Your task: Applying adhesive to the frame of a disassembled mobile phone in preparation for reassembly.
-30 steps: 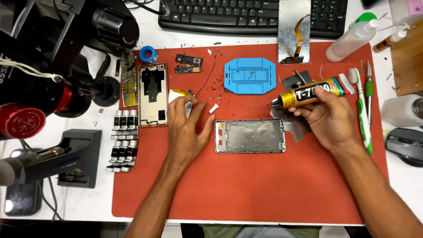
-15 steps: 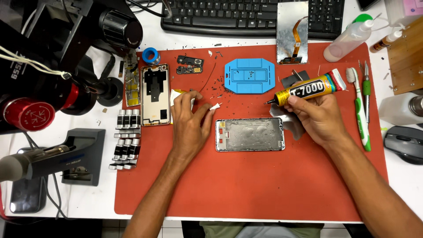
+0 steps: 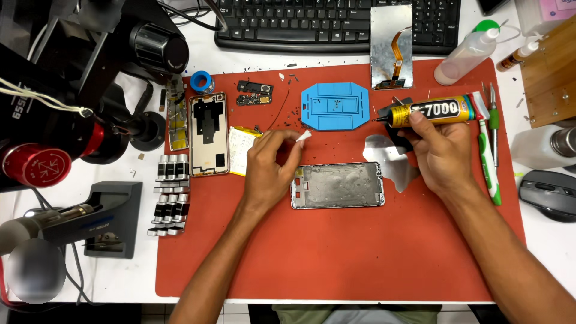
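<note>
One red work mat (image 3: 360, 264) covers the desk, and on it lies one silver phone frame (image 3: 338, 185), flat, between the two hands. One blue repair pad (image 3: 334, 106) sits above it, one phone back housing (image 3: 209, 134) stands to the left, and one phone screen with an orange flex cable (image 3: 391, 45) leans over the black keyboard (image 3: 312, 24) at the top edge. One clear squeeze bottle with a green cap (image 3: 465, 55) lies at the upper right, one green-and-white toothbrush (image 3: 487, 156) runs down the mat's right side, and one grey mouse (image 3: 547, 195) rests off the mat

The left hand (image 3: 267, 171) lies palm down just left of the frame's top corner, thumb and forefinger pinched shut on one small white cap (image 3: 303, 137), held just above the frame. The right hand (image 3: 441, 156) hovers right of the frame, its fingers wrapped around one yellow-and-black glue tube (image 3: 429, 111), held level, its black nozzle pointing left toward the blue pad
</note>
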